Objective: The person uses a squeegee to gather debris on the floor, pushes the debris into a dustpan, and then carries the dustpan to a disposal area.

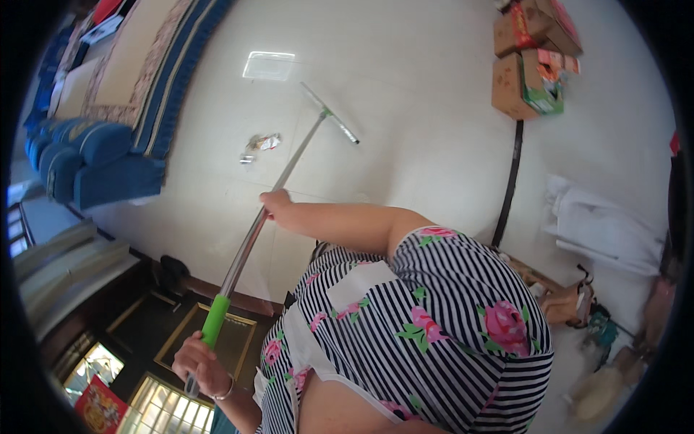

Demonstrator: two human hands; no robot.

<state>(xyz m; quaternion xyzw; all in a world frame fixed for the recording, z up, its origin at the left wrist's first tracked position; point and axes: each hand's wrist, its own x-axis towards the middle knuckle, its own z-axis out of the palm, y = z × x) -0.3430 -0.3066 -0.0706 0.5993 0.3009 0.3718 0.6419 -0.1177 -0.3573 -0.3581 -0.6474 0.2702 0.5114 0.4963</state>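
Note:
My left hand (200, 363), with a bracelet at its wrist, grips the end of a metal pole at its green sleeve (216, 320). Further along, my right hand (276, 205) closes around the bare pole. The pole belongs to a floor squeegee (295, 157), whose long thin head (331, 114) lies slanted on the pale tiled floor, joined by a green piece. Left of the head, a crumpled wrapper (264, 142) and a small silvery scrap (246, 159) rest on the floor, apart from the squeegee.
A blue sofa (119, 179) and a long seat with blue trim (168, 81) stand at left. Cardboard boxes (507, 87) are at upper right, near a dark floor strip (509, 182). White cloth or plastic (602, 222) and bags (566, 306) lie at right. A dark door (206, 336) is at lower left.

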